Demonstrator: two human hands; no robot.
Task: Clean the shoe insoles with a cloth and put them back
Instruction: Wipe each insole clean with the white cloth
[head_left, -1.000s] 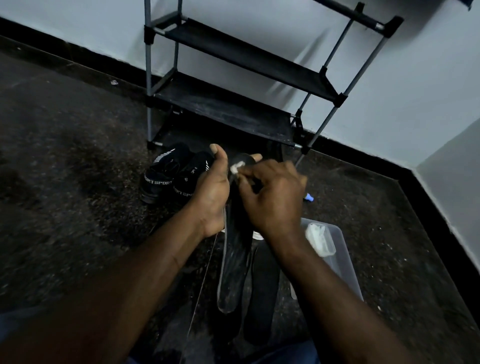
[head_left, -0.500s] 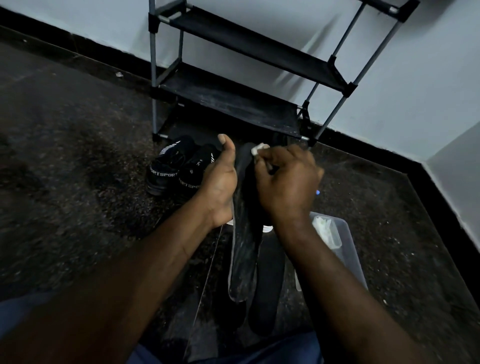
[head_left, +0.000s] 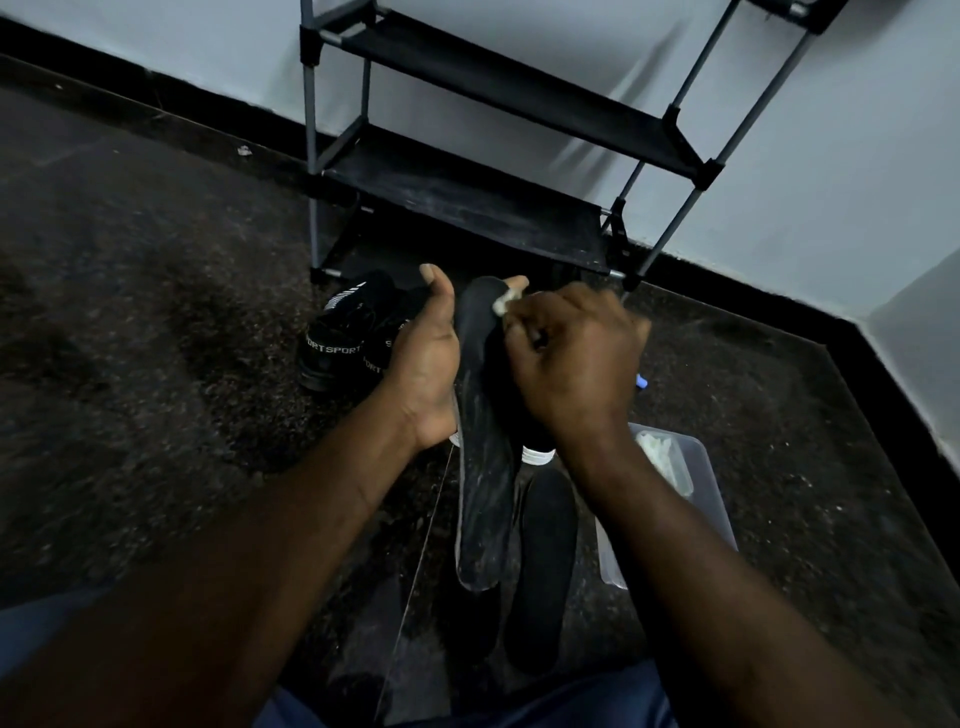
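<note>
— From the head view, what were your hands doing?

— My left hand (head_left: 426, 364) gripped the insole (head_left: 485, 467) near its toe end. The thumb stood up along the left edge, and one fingertip showed round the far side. My right hand (head_left: 571, 364) was curled, pinching a small white cloth (head_left: 503, 302) against the toe of that insole.

— And where was the insole itself?

— It was up off the floor (head_left: 130, 364) between my two hands. The toe pointed away from me and the heel hung down toward my lap. Its face looked dusty and grey.

— Was there a second one?

— Yes, the other insole (head_left: 545, 561) lay flat on the floor, just right of the held one and under my right forearm.

— Where were the shoes?

— The black shoes (head_left: 343, 338), lettered "SPORT", stood side by side on the floor just left of my left hand. They were in front of the rack (head_left: 467, 202), which stood against the wall (head_left: 831, 156).

— Anything else nearby?

— A clear box (head_left: 711, 499) sat on the floor to my right, partly hidden by my forearm, with something white inside. A small blue thing (head_left: 642, 383) lay on the floor beyond my right hand, and I could not tell what it was. A white edge (head_left: 537, 455) showed under my right wrist, too hidden to name.
</note>
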